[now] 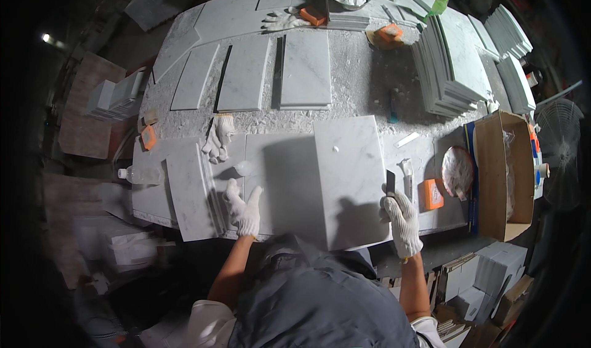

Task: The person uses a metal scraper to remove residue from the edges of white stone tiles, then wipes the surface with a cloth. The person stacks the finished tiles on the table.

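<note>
My left hand (245, 212), in a white knitted glove, has its fingers and thumb apart beside a small stack of marble tiles (188, 191). Closed around a putty knife (391, 180) is my gloved right hand (404, 228), with the dark blade pointing away from me. That hand is at the right edge of a pale marble tile (351, 169), which lies in front of me with a small white lump on it. A razor-like strip (407, 140), a narrow tube-shaped item (407, 172) and an orange block (433, 194) lie just beyond and beside my right hand.
Three tiles (243, 74) lie in a row on the dusty table. Tall tile stacks (452, 64) stand far right. At the right are a round container of white paste (458, 172) and a cardboard box (492, 175). A bottle (140, 175) lies at left; spare gloves (220, 137) rest farther in.
</note>
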### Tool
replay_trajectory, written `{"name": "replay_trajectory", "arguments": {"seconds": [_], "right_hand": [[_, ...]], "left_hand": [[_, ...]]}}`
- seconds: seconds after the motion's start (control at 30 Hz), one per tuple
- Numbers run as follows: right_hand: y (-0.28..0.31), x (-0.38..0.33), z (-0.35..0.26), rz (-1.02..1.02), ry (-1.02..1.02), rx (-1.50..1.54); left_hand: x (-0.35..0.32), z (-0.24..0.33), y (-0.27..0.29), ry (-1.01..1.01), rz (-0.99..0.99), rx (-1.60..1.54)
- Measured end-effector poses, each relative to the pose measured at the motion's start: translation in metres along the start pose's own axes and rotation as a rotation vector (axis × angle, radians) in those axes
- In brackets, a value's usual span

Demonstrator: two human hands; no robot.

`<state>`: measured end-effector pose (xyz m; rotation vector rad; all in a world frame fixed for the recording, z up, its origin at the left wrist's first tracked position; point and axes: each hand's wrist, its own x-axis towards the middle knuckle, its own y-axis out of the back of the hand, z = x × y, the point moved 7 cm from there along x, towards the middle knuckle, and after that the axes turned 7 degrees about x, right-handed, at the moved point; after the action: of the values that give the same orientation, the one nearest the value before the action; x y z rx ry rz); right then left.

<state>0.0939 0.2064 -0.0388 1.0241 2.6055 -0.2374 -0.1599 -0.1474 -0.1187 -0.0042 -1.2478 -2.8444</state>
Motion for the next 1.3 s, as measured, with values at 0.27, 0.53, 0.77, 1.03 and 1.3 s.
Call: {"name": "replay_trajectory", "arguments": {"seconds": [0.27,0.53,0.77,1.03,1.3], "right_hand": [[-0.021,0.046,-0.012,-0.102,0.202,-0.306],[-0.072,0.087,-0.044,-0.29,0.245,-0.391],[-0.096,0.091,-0.074,-0.423,0.464,-0.48],[-0.108,0.091,-0.071,-0.4,0.443,-0.878],[-0.1,0.109,-0.069,-0.345,0.547,-0.665]], "left_hand": [[0.049,0.001,-0.018,-0.018,0.091,0.061],[0.059,0.001,-0.029,-0.037,0.097,0.003],[0.031,0.035,-0.027,0.006,0.013,-0.337],[0.0,0.096,-0.023,-0.018,-0.12,-0.517],[-0.017,0.14,-0.016,-0.153,-0.319,-0.752]]}}
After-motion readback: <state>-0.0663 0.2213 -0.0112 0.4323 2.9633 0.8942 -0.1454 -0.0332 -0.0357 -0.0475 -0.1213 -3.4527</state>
